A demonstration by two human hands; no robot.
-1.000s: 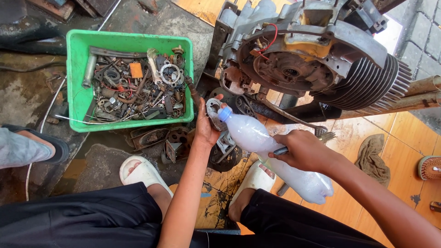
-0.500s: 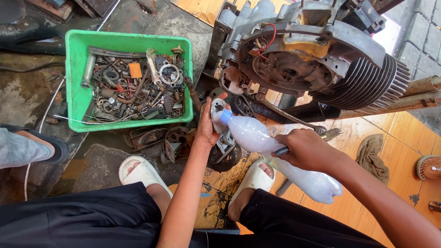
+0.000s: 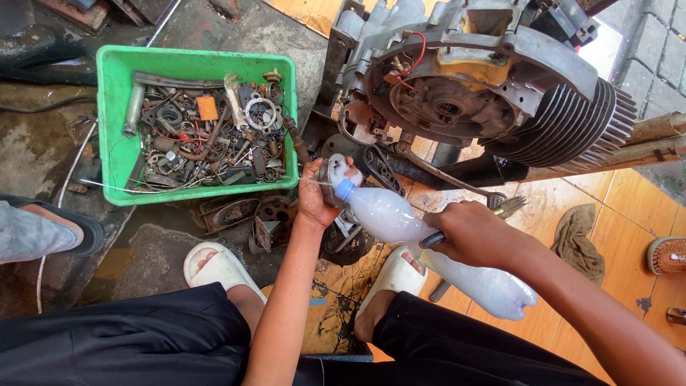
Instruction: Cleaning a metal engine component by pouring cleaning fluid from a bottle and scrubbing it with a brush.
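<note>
Evidently a small metal part is being rinsed: the right hand (image 3: 477, 234) grips a clear plastic bottle (image 3: 421, 239) of cloudy liquid around its middle and tips it so the blue-capped neck points up and left at the small metal part (image 3: 334, 174) held in the left hand (image 3: 319, 193). Bottle and part sit at the centre of the scene, low over the floor, just near of the big finned engine (image 3: 486, 93) that lies on its side at the far right. The left fingers are curled closed around the part, thumb on top, and the right fingers wrap the bottle together with a thin dark tool whose tip shows under the palm. Both forearms reach forward from the crouched knees, the left one nearly straight up the picture, the right one coming in from the lower right with the wrist bent inward. By my judgement the next move calls for a steady squeeze and a turn of the part so the stream reaches its other faces. A green tray (image 3: 111, 129) of oily scrap parts stands at the far left, and white sandals (image 3: 214, 266) rest on the wet ground below.
</note>
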